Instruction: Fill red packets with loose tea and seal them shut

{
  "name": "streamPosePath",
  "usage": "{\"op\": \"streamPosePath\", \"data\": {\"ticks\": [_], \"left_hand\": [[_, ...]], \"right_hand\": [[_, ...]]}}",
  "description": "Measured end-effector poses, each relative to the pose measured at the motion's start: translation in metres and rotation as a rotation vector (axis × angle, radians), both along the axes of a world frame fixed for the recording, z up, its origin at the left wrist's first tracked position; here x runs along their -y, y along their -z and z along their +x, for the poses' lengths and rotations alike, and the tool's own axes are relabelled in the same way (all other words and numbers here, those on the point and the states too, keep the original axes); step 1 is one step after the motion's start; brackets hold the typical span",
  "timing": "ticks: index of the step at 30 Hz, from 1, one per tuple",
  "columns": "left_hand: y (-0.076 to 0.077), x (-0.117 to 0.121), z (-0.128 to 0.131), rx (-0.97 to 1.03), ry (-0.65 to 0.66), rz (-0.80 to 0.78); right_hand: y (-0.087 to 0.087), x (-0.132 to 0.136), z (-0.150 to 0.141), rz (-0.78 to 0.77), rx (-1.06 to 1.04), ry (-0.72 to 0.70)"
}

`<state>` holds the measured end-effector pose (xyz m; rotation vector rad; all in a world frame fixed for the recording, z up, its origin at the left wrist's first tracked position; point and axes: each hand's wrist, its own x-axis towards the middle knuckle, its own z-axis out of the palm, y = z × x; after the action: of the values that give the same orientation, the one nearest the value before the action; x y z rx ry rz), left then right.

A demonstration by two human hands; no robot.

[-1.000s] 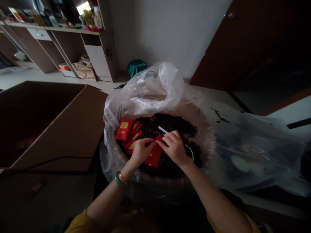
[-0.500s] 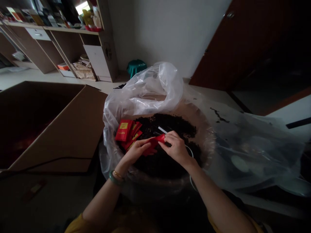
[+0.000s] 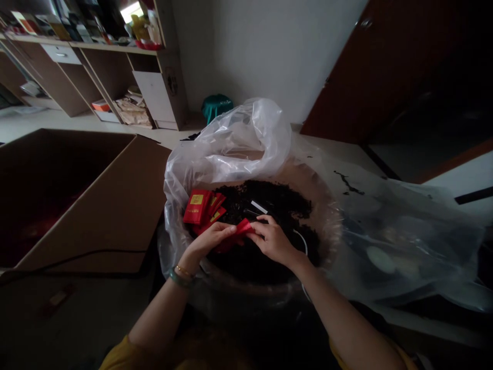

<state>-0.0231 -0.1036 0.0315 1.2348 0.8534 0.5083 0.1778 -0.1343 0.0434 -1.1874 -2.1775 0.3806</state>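
Observation:
Between my two hands is a small red packet (image 3: pixel 243 226), held over a round tub lined with a clear plastic bag (image 3: pixel 246 167). My left hand (image 3: pixel 215 236) pinches its left side, and my right hand (image 3: pixel 272 237) grips its right end. Dark loose leaves, like tea (image 3: pixel 269 195), cover much of the tub's bottom. Several red packets with yellow labels (image 3: pixel 198 205) lie in a pile at the left of the tub. A flat dark tool with a white strip (image 3: pixel 259 207) rests on the leaves just beyond my right hand; a white cord (image 3: pixel 302 239) runs nearby.
An open cardboard box (image 3: pixel 100 205) with red contents stands at the left. Clear plastic sheeting (image 3: pixel 408 236) spreads over the floor on the right. Behind are a desk (image 3: pixel 115 49), a teal bin (image 3: pixel 216 107) and a brown door (image 3: pixel 358 77).
My right hand has shifted slightly down and left, and its fingers have changed position on the red packet. The white strip shows more fully. My left hand has moved a little left.

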Motion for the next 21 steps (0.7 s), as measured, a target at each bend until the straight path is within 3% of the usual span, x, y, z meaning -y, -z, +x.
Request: {"op": "streamPosePath", "data": {"ticks": [7, 12, 17, 21], "left_hand": [[0.008, -0.005, 0.011, -0.106, -0.217, 0.341], [0.007, -0.002, 0.017, -0.128, -0.148, 0.485], [0.009, -0.004, 0.015, -0.172, -0.159, 0.687], [0.013, -0.005, 0.012, -0.181, -0.225, 0.985]], "right_hand": [[-0.002, 0.000, 0.002, -0.233, 0.017, -0.047], [-0.006, 0.002, -0.005, -0.496, 0.044, -0.096], [-0.002, 0.001, -0.010, -0.428, 0.051, -0.086], [0.002, -0.001, -0.011, -0.542, -0.084, -0.053]]}}
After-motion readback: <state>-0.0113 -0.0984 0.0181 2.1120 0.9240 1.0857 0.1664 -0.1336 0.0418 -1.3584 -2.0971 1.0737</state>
